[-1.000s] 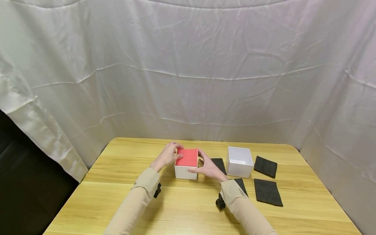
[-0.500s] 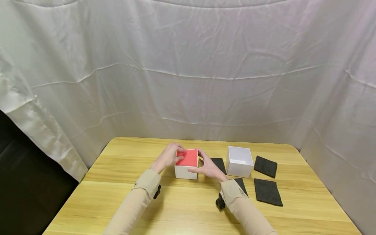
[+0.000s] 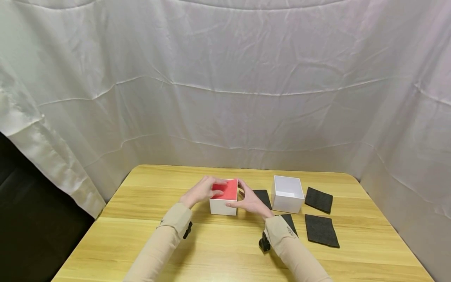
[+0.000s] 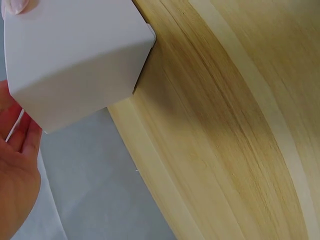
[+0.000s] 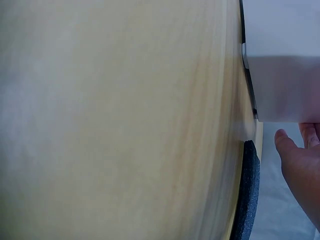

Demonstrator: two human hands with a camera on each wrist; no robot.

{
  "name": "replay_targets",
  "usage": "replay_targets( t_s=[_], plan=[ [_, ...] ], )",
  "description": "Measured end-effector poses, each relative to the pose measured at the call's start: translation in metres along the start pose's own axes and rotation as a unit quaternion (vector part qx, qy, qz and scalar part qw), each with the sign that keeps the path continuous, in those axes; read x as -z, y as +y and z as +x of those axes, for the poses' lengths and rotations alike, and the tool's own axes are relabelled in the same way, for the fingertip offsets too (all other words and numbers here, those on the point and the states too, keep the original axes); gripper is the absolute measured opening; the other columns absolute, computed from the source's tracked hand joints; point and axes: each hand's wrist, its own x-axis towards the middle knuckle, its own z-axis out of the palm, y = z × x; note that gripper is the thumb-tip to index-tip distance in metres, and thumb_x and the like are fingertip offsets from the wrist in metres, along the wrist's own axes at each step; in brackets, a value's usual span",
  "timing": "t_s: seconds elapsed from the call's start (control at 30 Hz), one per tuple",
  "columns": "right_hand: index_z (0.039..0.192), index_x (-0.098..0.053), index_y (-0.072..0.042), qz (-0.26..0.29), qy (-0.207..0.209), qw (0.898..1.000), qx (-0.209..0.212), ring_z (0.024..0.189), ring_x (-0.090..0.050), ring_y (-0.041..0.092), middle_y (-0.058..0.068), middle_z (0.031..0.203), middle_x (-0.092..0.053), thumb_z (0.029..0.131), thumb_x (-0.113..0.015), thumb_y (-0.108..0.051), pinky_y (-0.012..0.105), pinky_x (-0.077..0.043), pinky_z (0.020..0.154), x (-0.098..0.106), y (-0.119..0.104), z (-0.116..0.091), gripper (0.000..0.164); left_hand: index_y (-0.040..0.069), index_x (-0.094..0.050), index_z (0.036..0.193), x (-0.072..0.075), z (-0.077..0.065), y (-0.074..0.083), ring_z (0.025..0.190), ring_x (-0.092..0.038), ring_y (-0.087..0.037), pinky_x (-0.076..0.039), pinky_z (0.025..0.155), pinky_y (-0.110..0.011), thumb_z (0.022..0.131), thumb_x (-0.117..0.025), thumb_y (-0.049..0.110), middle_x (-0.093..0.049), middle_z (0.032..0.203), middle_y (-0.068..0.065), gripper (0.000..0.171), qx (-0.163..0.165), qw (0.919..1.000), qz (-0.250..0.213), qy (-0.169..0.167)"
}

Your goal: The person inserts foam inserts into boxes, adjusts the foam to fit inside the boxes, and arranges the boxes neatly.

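Your left hand [image 3: 202, 191] slid across white box [image 3: 220, 208], fingers loose, likely seating red insert [image 3: 231, 190]; right hand [image 3: 251, 201] grips box; press evenly.

At the middle of the head view, the left hand [image 3: 202, 190] covers part of the red sheet [image 3: 230, 190], the right sleeve [image 3: 297, 254] partly hides a black pad [image 3: 289, 224] right of centre, the cuff lettering [image 3: 291, 232] is too small to read, and the wrist views crop the white box [image 4: 75, 50].
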Motion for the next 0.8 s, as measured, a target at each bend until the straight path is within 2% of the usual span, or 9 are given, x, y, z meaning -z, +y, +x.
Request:
replay_targets(
  t_s=[0.17, 0.37, 0.6, 0.8],
  plan=[
    [0.152, -0.034, -0.012, 0.0, -0.006, 1.0, 0.018, 0.148, -0.036, 0.037, 0.012, 0.155, -0.04, 0.082, -0.084, -0.015, 0.056, -0.028, 0.124, 0.0011, 0.0002, 0.0008, 0.086, 0.002, -0.067, 0.128, 0.0002, 0.0003, -0.0002, 0.118, -0.067, -0.027, -0.055, 0.103, -0.041, 0.093, -0.07, 0.004, -0.067, 0.134, -0.015, 0.035, -0.009, 0.9998, 0.012, -0.015],
    [0.151, -0.034, -0.013, -0.007, -0.008, 1.0, 0.017, 0.149, -0.035, 0.037, 0.011, 0.155, -0.04, 0.082, -0.084, -0.017, 0.055, -0.028, 0.124, 0.0006, -0.0002, 0.0011, 0.085, 0.002, -0.068, 0.127, 0.0005, 0.0004, 0.0, 0.117, -0.067, -0.026, -0.055, 0.102, -0.04, 0.093, -0.07, 0.004, -0.068, 0.132, -0.014, 0.034, -0.007, 0.9995, 0.023, -0.021],
    [0.151, -0.035, -0.013, -0.005, -0.006, 1.0, 0.014, 0.148, -0.036, 0.036, 0.01, 0.154, -0.041, 0.081, -0.085, -0.018, 0.055, -0.029, 0.124, -0.0002, -0.0006, 0.0003, 0.086, 0.001, -0.067, 0.127, 0.0023, -0.0031, -0.0021, 0.117, -0.066, -0.03, -0.053, 0.104, -0.044, 0.091, -0.073, 0.007, -0.07, 0.127, -0.016, 0.037, -0.004, 0.9994, 0.034, -0.001],
    [0.15, -0.035, -0.013, -0.005, -0.006, 1.0, 0.016, 0.146, -0.038, 0.037, 0.011, 0.153, -0.042, 0.082, -0.085, -0.017, 0.054, -0.031, 0.123, 0.0003, 0.0003, 0.0003, 0.085, 0.003, -0.069, 0.125, 0.0068, -0.0062, -0.0036, 0.122, -0.063, -0.03, -0.05, 0.108, -0.045, 0.088, -0.078, 0.012, -0.071, 0.127, -0.012, 0.04, 0.027, 0.9984, 0.047, 0.014]
  ],
)
